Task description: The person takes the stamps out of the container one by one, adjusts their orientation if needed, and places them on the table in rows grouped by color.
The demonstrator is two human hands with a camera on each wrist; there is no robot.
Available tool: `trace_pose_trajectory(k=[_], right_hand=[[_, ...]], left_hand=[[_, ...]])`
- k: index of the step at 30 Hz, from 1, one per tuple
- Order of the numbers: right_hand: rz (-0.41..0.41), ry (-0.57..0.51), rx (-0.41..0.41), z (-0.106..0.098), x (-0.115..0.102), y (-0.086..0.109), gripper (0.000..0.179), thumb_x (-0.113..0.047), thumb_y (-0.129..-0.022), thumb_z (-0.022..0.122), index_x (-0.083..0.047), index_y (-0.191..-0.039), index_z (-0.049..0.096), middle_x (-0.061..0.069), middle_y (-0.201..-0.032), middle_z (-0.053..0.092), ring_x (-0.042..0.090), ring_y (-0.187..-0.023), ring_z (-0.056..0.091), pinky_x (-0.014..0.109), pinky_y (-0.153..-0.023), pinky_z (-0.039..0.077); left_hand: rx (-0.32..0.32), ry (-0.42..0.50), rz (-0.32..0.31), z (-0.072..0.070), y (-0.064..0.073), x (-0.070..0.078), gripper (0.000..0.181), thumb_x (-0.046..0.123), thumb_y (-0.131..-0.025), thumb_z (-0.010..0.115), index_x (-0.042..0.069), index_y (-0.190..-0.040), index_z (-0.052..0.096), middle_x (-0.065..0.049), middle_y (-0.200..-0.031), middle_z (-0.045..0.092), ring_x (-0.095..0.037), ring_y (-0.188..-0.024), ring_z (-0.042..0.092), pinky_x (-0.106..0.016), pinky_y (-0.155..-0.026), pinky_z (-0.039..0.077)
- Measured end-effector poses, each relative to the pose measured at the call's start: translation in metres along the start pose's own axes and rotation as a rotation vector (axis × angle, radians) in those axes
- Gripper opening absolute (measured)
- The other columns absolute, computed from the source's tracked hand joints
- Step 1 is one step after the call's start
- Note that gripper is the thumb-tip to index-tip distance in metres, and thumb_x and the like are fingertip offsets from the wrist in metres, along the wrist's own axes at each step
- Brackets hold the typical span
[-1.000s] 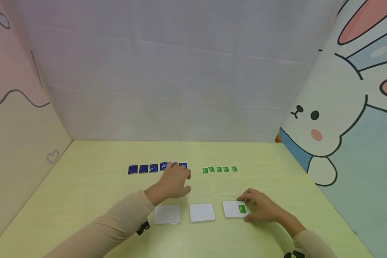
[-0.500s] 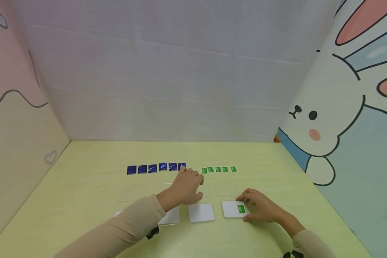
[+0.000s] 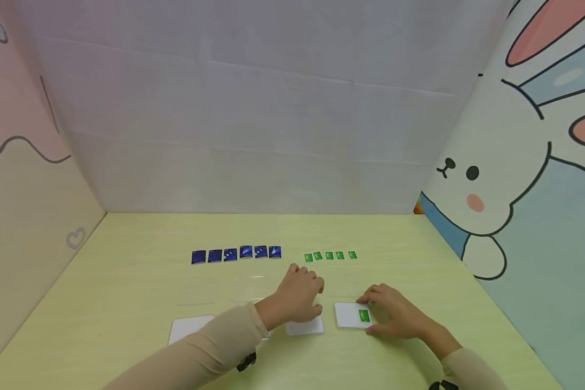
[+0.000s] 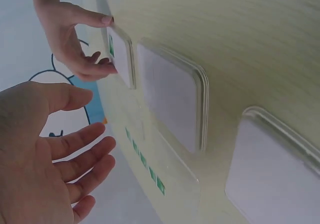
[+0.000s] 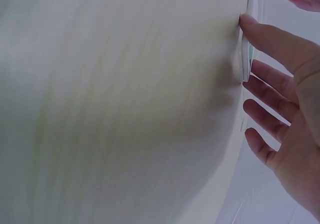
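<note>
My right hand (image 3: 395, 312) grips the rightmost stack of white cards (image 3: 345, 315), thumb on its near edge and fingers on its far edge. A small green square (image 3: 364, 316) lies on that stack, near its right end. My left hand (image 3: 296, 297) hovers above the middle white stack (image 3: 306, 328) with nothing in its grasp, partly hiding it. In the left wrist view its fingers (image 4: 90, 161) are loosely bent and apart from everything. That view shows the middle stack (image 4: 167, 91) with clear layered edges. Another stack (image 3: 190, 327) sits at the left, partly behind my sleeve.
Several dark blue squares (image 3: 230, 254) form a row toward the back. To their right is a row of several small green squares (image 3: 329, 255). Clear flat sheets (image 3: 197, 292) lie on the yellow table (image 3: 102, 303). A pale backdrop (image 3: 253, 119) stands behind.
My left hand has moved right and slightly nearer, from over the blue squares to above the middle white stack. My right hand stays on the rightmost stack.
</note>
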State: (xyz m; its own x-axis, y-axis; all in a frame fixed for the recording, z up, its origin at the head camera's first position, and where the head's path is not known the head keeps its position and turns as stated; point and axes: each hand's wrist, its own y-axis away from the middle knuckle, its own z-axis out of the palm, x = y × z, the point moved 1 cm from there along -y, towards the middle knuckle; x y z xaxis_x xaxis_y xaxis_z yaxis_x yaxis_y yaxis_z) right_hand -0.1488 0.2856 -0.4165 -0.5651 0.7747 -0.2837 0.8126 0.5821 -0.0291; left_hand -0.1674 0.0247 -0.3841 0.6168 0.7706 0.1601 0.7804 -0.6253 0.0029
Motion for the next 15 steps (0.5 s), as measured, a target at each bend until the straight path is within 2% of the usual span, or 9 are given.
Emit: trace_pose_trajectory(k=[10,15], right_hand=[[-0.011,0.014,0.014,0.0,0.002,0.0,0.047,-0.044,-0.074,0.079,-0.024,-0.114,0.064,-0.013,-0.11,0.061,0.008,-0.102,0.051,0.037,-0.089,0.044],[-0.015,0.003,0.014,-0.001,0.002,-0.001,0.047,-0.045,-0.074,0.079,-0.023,-0.114,0.064,-0.012,-0.11,0.061,0.008,-0.103,0.051,0.037,-0.09,0.044]], left_hand=[[0.011,-0.046,0.066,0.012,-0.014,0.028,0.023,0.041,-0.085,0.064,0.023,-0.099,0.064,0.008,-0.093,0.063,-0.01,-0.084,0.05,-0.03,-0.084,0.032],[0.018,-0.057,0.075,0.019,-0.025,0.043,0.026,0.044,-0.086,0.063,0.022,-0.101,0.063,0.007,-0.093,0.063,-0.011,-0.083,0.05,-0.03,-0.082,0.033]])
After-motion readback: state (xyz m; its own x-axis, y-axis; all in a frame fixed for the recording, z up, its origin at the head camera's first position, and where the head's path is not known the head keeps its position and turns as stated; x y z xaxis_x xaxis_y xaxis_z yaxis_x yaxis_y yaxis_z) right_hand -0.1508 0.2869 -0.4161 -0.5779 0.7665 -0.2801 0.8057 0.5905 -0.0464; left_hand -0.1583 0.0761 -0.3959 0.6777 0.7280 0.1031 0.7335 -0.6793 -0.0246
